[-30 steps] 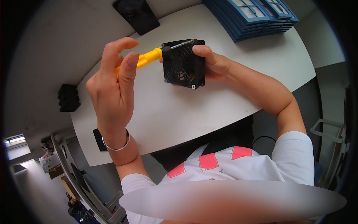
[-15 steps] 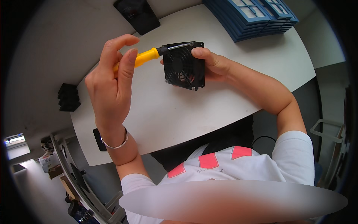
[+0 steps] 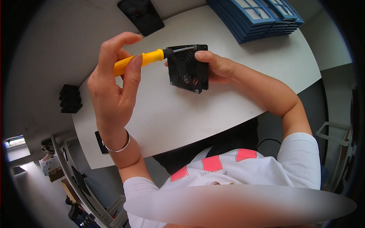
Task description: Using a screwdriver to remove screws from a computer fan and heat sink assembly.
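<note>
My left hand point(image 3: 116, 83) is closed round the yellow handle of a screwdriver point(image 3: 152, 57), thumb along it and index finger raised and curled. The screwdriver's metal shaft reaches right, its tip at a screw in the upper right corner of a black square cooling fan point(image 3: 184, 70). My right hand point(image 3: 216, 64) grips the fan by its right side, thumb on the front edge; most of its fingers are hidden behind the frame. The fan is held tilted above the white table point(image 3: 163, 117). Silvery screw heads show at its lower corners.
Blue framed filter panels point(image 3: 258, 22) are stacked at the table's far right. A black tablet-like slab point(image 3: 141, 17) lies at the far left edge. Several black stacked pieces point(image 3: 70, 99) sit beyond the left edge, and a dark flat object point(image 3: 101, 142) is partly behind my left wrist.
My left thumb has shifted right along the screwdriver handle, showing more of the handle. The fan has tilted slightly and dropped a little; my right hand keeps its grip.
</note>
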The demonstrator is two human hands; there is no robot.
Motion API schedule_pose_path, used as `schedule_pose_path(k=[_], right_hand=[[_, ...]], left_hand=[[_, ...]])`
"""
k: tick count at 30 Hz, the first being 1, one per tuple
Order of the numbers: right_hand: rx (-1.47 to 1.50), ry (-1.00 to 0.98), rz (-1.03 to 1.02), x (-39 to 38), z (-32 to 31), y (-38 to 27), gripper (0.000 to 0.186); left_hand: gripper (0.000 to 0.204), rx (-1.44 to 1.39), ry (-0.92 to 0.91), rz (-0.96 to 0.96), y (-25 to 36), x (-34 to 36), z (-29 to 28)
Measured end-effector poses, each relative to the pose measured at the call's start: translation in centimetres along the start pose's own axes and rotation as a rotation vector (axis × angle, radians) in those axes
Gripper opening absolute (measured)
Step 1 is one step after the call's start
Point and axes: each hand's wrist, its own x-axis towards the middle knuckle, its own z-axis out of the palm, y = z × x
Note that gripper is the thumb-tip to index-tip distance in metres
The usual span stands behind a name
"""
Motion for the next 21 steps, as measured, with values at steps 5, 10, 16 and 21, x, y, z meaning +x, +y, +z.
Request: schedule_pose_path(k=[5,10,16,21], right_hand=[[-0.055,-0.004,-0.002,-0.2,-0.2,0.0,0.098],[-0.029,0.023,0.014,-0.2,0.1,-0.1,0.096],[-0.037,0.037,0.009,-0.4,0.2,-0.2,0.098],[-0.016,0.033,0.011,-0.1,0.0,0.0,0.098]], left_hand=[[0.021,-0.054,0.050,-0.077,0.6,0.0,0.4],[0.029,-0.011,-0.051,-0.140,-0.2,-0.2,-0.2],[0.027,-0.072,0.064,0.067,0.4,0.3,0.6],[0.032,0.036,-0.118,-0.225,0.3,-0.4,-0.7]])
